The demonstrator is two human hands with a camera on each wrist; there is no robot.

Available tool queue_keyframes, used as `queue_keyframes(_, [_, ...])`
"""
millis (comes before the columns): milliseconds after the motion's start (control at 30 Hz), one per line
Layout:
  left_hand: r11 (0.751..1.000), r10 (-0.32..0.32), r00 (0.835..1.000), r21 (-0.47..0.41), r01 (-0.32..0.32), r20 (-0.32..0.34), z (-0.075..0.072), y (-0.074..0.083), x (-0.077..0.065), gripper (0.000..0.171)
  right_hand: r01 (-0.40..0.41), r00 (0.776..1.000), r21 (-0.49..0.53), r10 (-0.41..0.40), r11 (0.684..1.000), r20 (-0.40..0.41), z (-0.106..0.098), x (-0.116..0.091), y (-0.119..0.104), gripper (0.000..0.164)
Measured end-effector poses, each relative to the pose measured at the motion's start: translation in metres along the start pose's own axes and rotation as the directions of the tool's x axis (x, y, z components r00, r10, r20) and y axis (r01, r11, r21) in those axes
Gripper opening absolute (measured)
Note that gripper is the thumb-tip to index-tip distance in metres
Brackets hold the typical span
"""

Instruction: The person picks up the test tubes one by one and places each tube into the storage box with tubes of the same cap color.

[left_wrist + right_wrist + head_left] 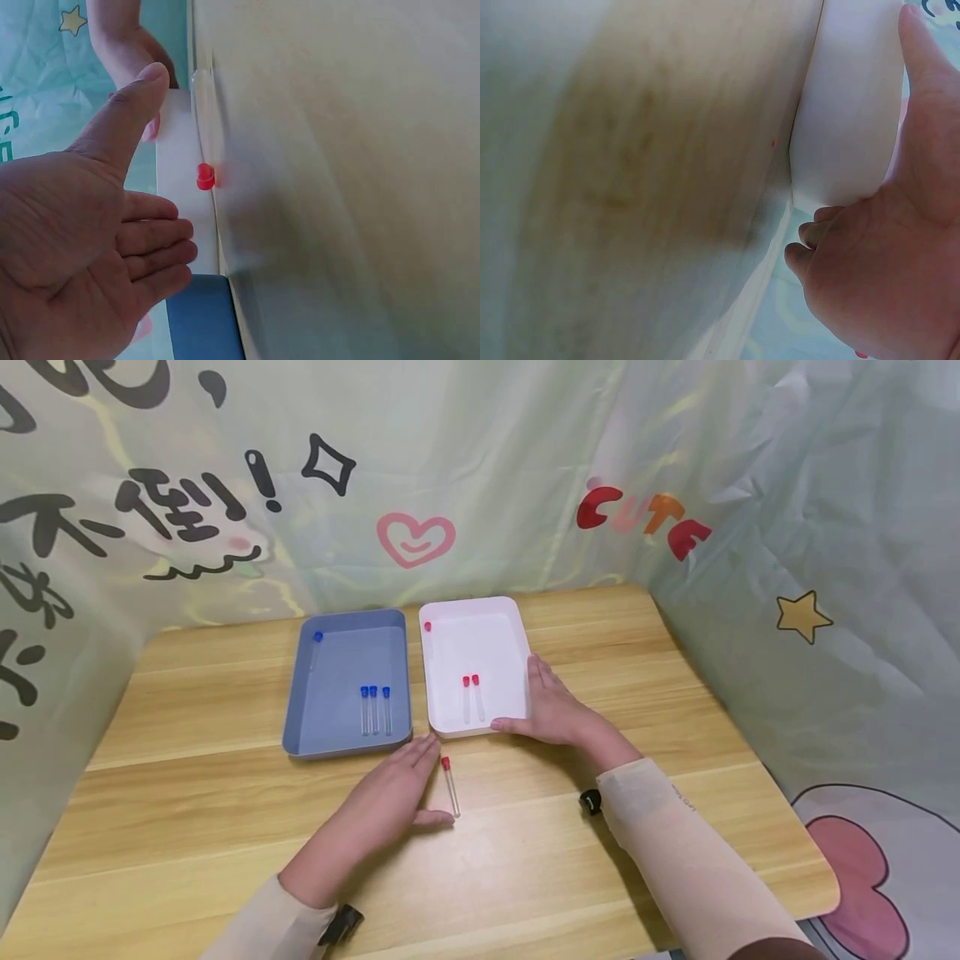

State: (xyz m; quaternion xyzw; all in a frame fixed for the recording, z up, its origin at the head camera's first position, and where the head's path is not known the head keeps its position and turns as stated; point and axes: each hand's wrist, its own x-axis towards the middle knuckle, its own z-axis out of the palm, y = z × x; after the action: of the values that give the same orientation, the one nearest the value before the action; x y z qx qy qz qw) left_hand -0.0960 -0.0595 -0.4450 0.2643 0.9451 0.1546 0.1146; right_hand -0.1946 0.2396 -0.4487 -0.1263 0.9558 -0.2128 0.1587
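My left hand [397,781] is low over the table, its fingers straight and thumb spread, holding nothing. Beside it a small clear tube with a red cap [446,763] lies on the wood, between thumb and fingers in the head view; the same red-capped tube [205,177] shows past the fingertips in the left wrist view. My right hand [555,706] rests at the near right corner of the white tray [480,610], thumb along its front wall and straight fingers along its right side. Two red-capped tubes [477,697] lie inside, and another red cap [427,627] is at its far left corner.
Left of the white tray stands a blue-grey tray [330,718]. Three blue-capped tubes [373,710] lie near its right side, and another blue cap [318,636] is at its far left. Printed fabric [495,468] hangs behind the wooden table [510,877].
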Motion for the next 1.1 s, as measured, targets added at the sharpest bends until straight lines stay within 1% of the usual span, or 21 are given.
queue_keyframes(200, [1.000, -0.007, 1.000, -0.001, 0.007, 0.021, 0.004, 0.000, 0.005, 0.114, 0.003, 1.000, 0.010, -0.003, 1.000, 0.006, 0.001, 0.001, 0.001, 0.138])
queue_keyframes(533, [1.000, 0.000, 0.998, -0.011, 0.000, 0.058, 0.003, 0.004, 0.011, 0.112, 0.000, 1.000, 0.009, 0.000, 1.000, 0.005, 0.002, 0.003, 0.001, 0.138])
queue_keyframes(700, [1.000, -0.019, 0.996, 0.010, 0.018, 0.090, 0.002, 0.007, 0.014, 0.115, 0.002, 1.000, 0.008, -0.002, 1.000, 0.001, 0.001, 0.004, 0.000, 0.137])
queue_keyframes(867, [0.999, -0.027, 0.992, 0.043, 0.022, 0.124, 0.002, 0.013, 0.018, 0.116, -0.005, 1.000, 0.018, 0.005, 1.000, 0.000, 0.000, 0.003, 0.000, 0.138])
queue_keyframes(1100, [0.996, -0.043, 0.989, 0.089, 0.030, 0.140, 0.004, 0.017, 0.022, 0.113, -0.003, 1.000, 0.029, 0.003, 1.000, -0.001, 0.000, 0.002, 0.001, 0.137])
